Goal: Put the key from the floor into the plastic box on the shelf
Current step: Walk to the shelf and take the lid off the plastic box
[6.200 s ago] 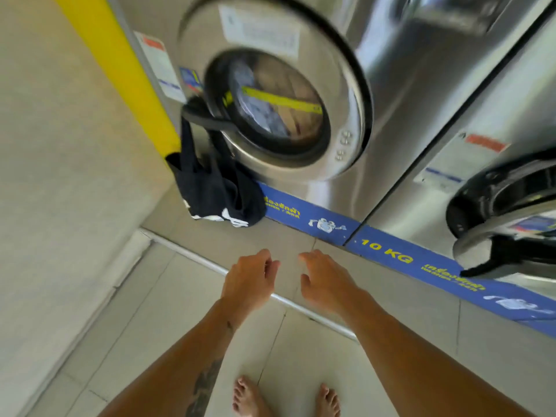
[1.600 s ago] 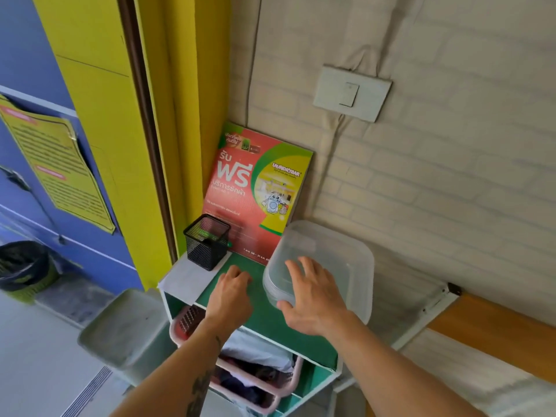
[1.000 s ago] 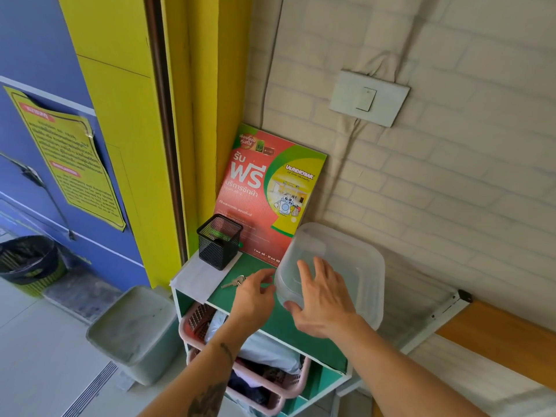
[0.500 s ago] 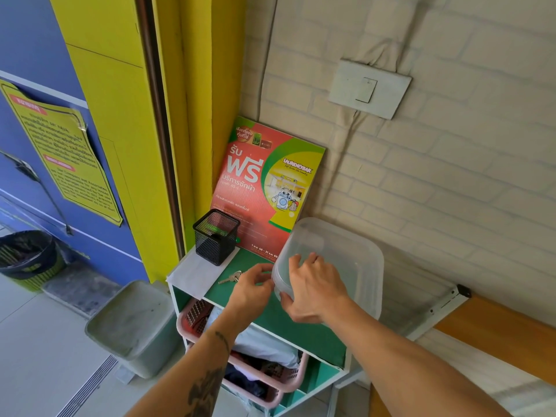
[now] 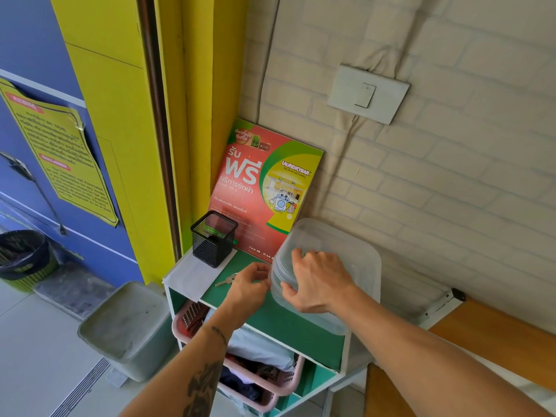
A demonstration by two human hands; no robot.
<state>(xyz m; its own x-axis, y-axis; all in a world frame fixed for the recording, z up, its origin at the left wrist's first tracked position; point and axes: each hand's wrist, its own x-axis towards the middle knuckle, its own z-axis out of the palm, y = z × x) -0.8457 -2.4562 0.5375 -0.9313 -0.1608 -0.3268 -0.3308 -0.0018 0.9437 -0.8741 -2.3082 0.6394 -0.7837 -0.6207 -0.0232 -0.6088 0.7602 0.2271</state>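
Green shelf top (image 5: 288, 323) carries one plastic box (image 5: 355, 266), one mesh cup (image 5: 213, 239), one key (image 5: 227, 280) lying loose. My right hand (image 5: 319, 281) clamps the box's near corner; left hand (image 5: 252, 285), fingers curled, pinches at its edge beside the key.

Silver key (image 5: 226, 280) lies flat on the green shelf (image 5: 288, 322) — beside the clear, seemingly lidded plastic box (image 5: 355, 266).

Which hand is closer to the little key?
The left hand. It sits right beside the key on the green shelf top, maybe touching it. The right hand is farther off, gripping the plastic box.
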